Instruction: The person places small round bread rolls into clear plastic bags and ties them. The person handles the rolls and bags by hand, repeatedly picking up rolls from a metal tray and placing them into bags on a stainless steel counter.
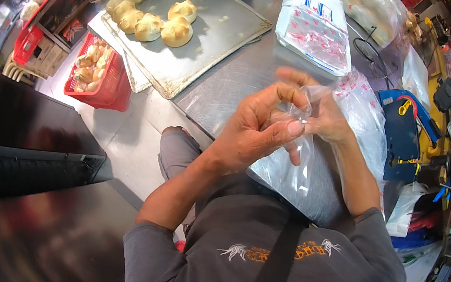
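Note:
A clear plastic bag (297, 172) hangs from my two hands above the metal table's near edge. My left hand (254, 122) pinches it near its top between thumb and fingers. Facing it, my right hand (329, 118) is closed on the same bag, its raised fingers blurred by motion. The two hands nearly touch at the thumbs. Beyond them lies a flat pack of printed clear bags (314, 33) in a white wrapper. To its left, several golden bread rolls (177, 32) sit on a metal baking tray (217, 44).
Bagged bread (373, 13) is piled at the far right. A dark blue device (400, 133) with a yellow part stands at the right. More thin plastic (362, 121) lies beside my right arm. Left of the table, a red crate (121, 89) of rolls rests on the floor.

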Motion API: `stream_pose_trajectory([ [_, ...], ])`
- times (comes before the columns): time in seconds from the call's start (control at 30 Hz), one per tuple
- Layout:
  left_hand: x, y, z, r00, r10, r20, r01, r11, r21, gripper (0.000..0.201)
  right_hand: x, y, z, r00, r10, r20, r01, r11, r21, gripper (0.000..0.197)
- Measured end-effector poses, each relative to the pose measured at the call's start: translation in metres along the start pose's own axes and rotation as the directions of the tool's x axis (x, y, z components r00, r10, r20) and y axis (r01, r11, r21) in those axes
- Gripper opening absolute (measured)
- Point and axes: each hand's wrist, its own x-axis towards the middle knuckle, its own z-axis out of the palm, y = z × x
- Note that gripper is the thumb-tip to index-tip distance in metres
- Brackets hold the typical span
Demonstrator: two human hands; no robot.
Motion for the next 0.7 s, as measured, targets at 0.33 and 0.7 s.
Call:
stream_pose_trajectory([
  [0.33,-0.004,0.001,-0.083,0.965,0.179,-0.195,0.079,0.507,0.858,0.026,0.005,-0.012,-0.018,0.962,0.081,-0.259,-0.176,0.914,-0.366,0.020],
  [0.7,0.003,-0.018,-0.079,0.889,0.187,-0.419,0.150,0.744,0.651,0.022,0.045,-0.031,-0.001,0.764,-0.641,-0.070,0.110,0.237,-0.965,0.030],
])
